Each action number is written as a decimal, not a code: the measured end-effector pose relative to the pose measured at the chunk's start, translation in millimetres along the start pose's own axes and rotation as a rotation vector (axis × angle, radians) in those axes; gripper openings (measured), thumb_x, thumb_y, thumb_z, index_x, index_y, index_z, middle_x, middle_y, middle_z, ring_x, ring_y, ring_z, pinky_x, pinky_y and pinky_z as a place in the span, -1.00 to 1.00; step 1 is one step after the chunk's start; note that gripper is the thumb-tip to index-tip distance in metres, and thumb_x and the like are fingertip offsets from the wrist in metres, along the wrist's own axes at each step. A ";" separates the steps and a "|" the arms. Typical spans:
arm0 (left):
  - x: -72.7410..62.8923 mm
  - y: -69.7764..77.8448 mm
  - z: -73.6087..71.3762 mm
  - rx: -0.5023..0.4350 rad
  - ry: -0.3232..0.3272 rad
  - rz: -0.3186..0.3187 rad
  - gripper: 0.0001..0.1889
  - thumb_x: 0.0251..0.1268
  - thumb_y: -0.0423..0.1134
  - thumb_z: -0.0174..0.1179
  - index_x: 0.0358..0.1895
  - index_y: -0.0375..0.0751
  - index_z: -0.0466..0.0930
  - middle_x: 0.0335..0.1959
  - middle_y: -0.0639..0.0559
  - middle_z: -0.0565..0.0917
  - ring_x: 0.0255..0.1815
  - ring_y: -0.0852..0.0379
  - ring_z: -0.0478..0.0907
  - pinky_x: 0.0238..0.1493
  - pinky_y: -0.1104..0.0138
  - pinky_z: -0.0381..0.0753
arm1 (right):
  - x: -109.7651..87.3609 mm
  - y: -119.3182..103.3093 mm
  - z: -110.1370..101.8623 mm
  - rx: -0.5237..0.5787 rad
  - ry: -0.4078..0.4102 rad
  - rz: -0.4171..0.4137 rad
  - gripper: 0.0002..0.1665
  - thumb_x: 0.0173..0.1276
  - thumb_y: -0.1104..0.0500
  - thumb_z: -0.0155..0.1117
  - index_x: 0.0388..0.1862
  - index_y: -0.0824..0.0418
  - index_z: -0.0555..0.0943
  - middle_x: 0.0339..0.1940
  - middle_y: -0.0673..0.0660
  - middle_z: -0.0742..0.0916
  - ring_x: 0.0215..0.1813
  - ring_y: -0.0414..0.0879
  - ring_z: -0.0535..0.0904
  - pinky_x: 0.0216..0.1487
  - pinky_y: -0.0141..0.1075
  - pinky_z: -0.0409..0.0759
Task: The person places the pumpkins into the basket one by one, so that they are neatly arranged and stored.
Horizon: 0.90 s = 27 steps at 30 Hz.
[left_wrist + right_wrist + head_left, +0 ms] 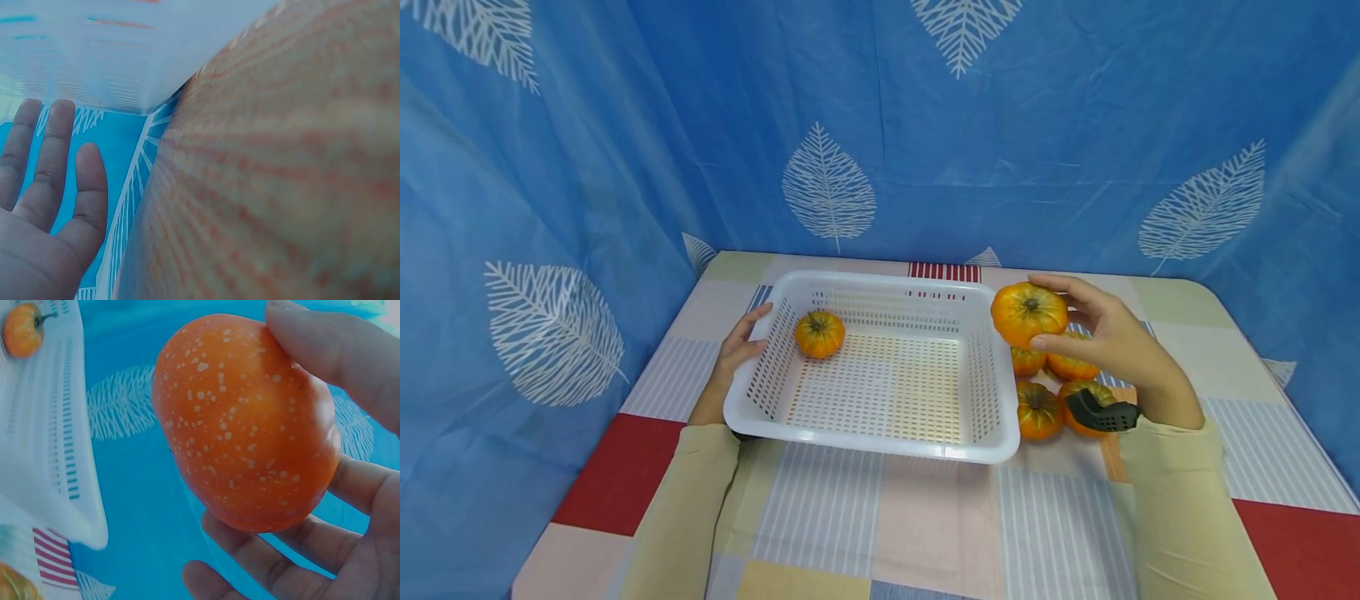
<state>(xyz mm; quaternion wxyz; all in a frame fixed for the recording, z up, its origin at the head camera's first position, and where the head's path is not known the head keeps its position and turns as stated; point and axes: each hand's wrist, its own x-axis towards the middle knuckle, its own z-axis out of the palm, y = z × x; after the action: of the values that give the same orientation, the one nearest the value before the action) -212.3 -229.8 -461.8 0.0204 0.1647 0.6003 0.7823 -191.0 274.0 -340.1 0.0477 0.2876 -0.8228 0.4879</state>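
My right hand (1108, 337) grips a small orange pumpkin (1028, 315) between thumb and fingers, raised beside the right rim of a white plastic basket (880, 383). The right wrist view shows pale specks on that pumpkin (244, 425). Inside the basket, near its left wall, sits another small pumpkin (820, 334). My left hand (732, 354) is at the basket's left side, its fingertips by the rim. Seen from the left wrist, the fingers (53, 165) are extended close to the basket's outer wall; whether they press on it I cannot tell.
Several more pumpkins (1039, 411) lie grouped on the table right of the basket, partly hidden by my right hand and wrist strap (1101, 412). A patchwork cloth (936, 508) covers the table. Blue curtains (925, 167) with white leaf prints hang behind and at the sides.
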 end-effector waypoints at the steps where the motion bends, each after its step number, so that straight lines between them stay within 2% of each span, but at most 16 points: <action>1: 0.0 -0.1 -0.3 0.001 -0.003 0.003 -0.33 0.48 -0.43 -0.22 0.50 0.29 0.44 0.62 -0.01 0.17 0.45 0.03 0.33 0.29 0.25 0.54 | 2.5 -1.2 1.4 0.000 -0.010 0.005 -0.16 0.32 0.50 0.48 0.58 0.31 0.46 0.43 -0.02 0.59 0.26 -0.24 0.58 0.27 -0.56 0.46; 8: -0.2 0.8 -0.8 0.001 -0.001 -0.001 -0.34 0.49 -0.42 -0.22 0.50 0.30 0.43 0.66 -0.08 0.12 0.47 0.01 0.29 0.31 0.24 0.52 | 21.9 -9.0 13.9 0.018 -0.087 0.058 -0.17 0.36 0.42 0.49 0.58 0.35 0.44 0.49 0.26 0.56 0.28 -0.22 0.55 0.29 -0.55 0.46; 15: -0.3 -0.3 -0.6 0.005 -0.016 0.013 -0.34 0.49 -0.43 -0.22 0.52 0.26 0.42 0.65 -0.13 0.11 0.43 0.04 0.35 0.29 0.25 0.55 | 39.4 -8.4 28.1 0.065 -0.153 0.083 -0.16 0.37 0.42 0.50 0.59 0.36 0.42 0.58 0.30 0.49 0.29 -0.16 0.56 0.29 -0.50 0.50; 19: 0.8 -1.1 -0.1 -0.010 -0.030 0.030 -0.32 0.47 -0.46 -0.23 0.52 0.23 0.43 0.68 -0.31 0.03 0.43 0.08 0.37 0.28 0.27 0.55 | 47.4 -8.4 34.8 0.066 -0.185 0.114 -0.15 0.37 0.40 0.51 0.60 0.38 0.41 0.60 0.29 0.46 0.30 -0.03 0.56 0.25 -0.48 0.56; 23: 0.8 -1.1 -0.1 -0.013 -0.028 0.034 -0.32 0.47 -0.46 -0.24 0.50 0.24 0.44 0.62 -0.18 0.19 0.40 0.09 0.40 0.26 0.28 0.56 | 57.4 -9.4 42.6 0.076 -0.217 0.123 -0.13 0.37 0.38 0.52 0.61 0.38 0.39 0.59 0.28 0.47 0.37 0.15 0.54 0.26 -0.46 0.56; 26: 0.1 -1.0 -0.5 -0.019 -0.025 0.044 -0.33 0.47 -0.47 -0.23 0.49 0.23 0.45 0.51 0.05 0.32 0.37 0.10 0.43 0.24 0.28 0.58 | 66.0 -7.9 50.0 0.104 -0.242 0.128 -0.11 0.38 0.38 0.52 0.62 0.40 0.36 0.59 0.29 0.47 0.42 0.19 0.51 0.27 -0.44 0.56; 27: -0.1 -0.8 -0.4 -0.020 -0.025 0.046 -0.33 0.47 -0.47 -0.23 0.50 0.22 0.45 0.51 0.05 0.32 0.38 0.10 0.43 0.25 0.27 0.58 | 68.7 -7.1 52.7 0.115 -0.251 0.129 -0.11 0.38 0.38 0.52 0.63 0.39 0.35 0.59 0.29 0.47 0.43 0.19 0.50 0.29 -0.41 0.56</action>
<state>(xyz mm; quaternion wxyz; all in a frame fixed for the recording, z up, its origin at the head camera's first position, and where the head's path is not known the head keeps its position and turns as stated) -212.4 -230.0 -462.7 0.0115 0.1883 0.5882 0.7864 -233.7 198.4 -337.3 -0.1034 0.2950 -0.8099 0.4963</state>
